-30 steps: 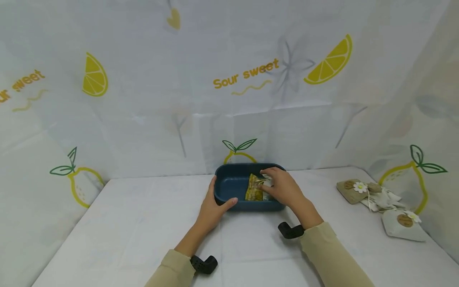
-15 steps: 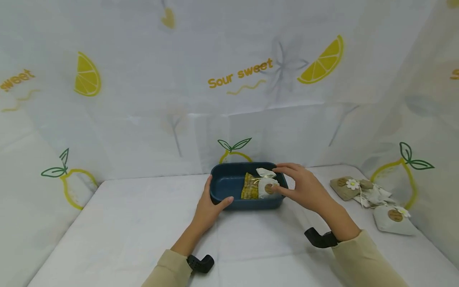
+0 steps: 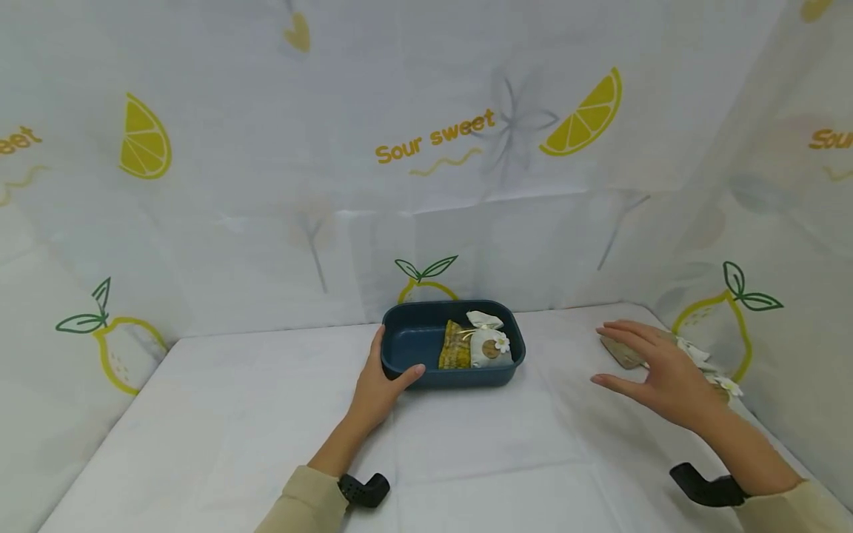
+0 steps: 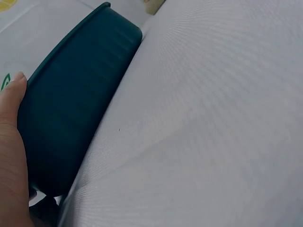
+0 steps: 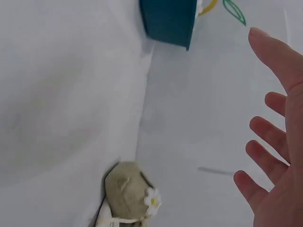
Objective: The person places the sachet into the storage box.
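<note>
A dark blue rectangular box (image 3: 460,379) stands at the back middle of the table. My left hand (image 3: 376,381) grips its left end, thumb on the front rim and fingers along the side; the left wrist view shows the thumb against the box wall (image 4: 71,99). In the box's right half, a yellow patterned drawstring pouch (image 3: 455,349) lies beside a white pouch (image 3: 485,357) with a daisy and a round brown label. My right hand (image 3: 669,374) is held over the pouches at the right, fingers spread and holding nothing, partly hiding them.
Beyond my right hand, a tan pouch (image 5: 125,189) with a daisy lies close to white pouches (image 3: 694,352), bunched near the table's right edge. A white lemon-print cloth (image 3: 266,185) hangs behind and at both sides. White cloth covers the table (image 3: 266,429).
My right hand has let go of the white pouch in the box and moved right, over the other pouches. The left hand keeps its grip on the box. The head view has turned slightly right.
</note>
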Tool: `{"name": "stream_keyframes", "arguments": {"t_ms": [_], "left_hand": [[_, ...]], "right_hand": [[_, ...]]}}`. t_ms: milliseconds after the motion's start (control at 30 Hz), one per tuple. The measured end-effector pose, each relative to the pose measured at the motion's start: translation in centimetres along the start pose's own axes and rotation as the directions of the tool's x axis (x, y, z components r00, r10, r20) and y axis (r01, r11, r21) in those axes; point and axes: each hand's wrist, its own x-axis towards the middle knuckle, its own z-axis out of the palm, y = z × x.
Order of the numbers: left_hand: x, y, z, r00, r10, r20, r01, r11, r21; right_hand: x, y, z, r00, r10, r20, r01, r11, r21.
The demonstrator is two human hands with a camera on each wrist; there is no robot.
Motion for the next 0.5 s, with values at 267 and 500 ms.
{"name": "stream_keyframes", "arguments": {"t_ms": [267, 500], "left_hand": [[-0.1, -0.1, 0.0, 1.000, -0.010, -0.003, 0.010, 1.000, 0.007], [0.0, 0.2, 0.0, 1.000, -0.006, 0.009, 0.006, 1.000, 0.000]], "right_hand": [[-3.7, 4.1, -2.2, 0.997, 0.046, -0.066, -0.046, 0.999, 0.009], [-6.7, 7.1, -2.6, 0.970, 0.227, -0.088, -0.228, 0.974, -0.006]]}}
